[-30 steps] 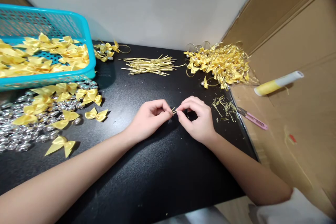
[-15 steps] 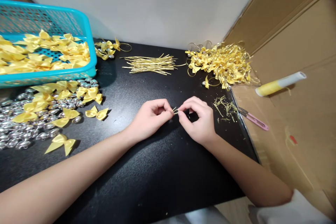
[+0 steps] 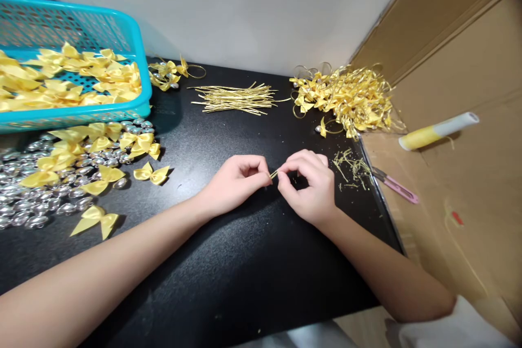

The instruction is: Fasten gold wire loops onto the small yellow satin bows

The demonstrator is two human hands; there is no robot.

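My left hand (image 3: 240,182) and my right hand (image 3: 308,182) face each other above the middle of the black table, fingertips a small gap apart. Each pinches a part of a thin gold twist tie (image 3: 274,174), which spans the gap; most of it is hidden by my fingers. Beyond my hands lies a loose bundle of straight gold twist ties (image 3: 236,99). Yellow ribbon bows (image 3: 151,174) lie left of my left hand, some on top of a spread of silver beads (image 3: 53,196).
A turquoise basket (image 3: 141,81) of yellow bows stands back left. A heap of finished-looking bow loops (image 3: 346,98) is back right. Gold clippings (image 3: 350,167), a pink-handled cutter (image 3: 402,190) and a yellow-white roll (image 3: 438,130) lie at the right, beside cardboard (image 3: 468,65).
My fingers have shifted slightly around the gold twist tie, and its strands between my fingertips now slant more. Both hands stay in nearly the same place.
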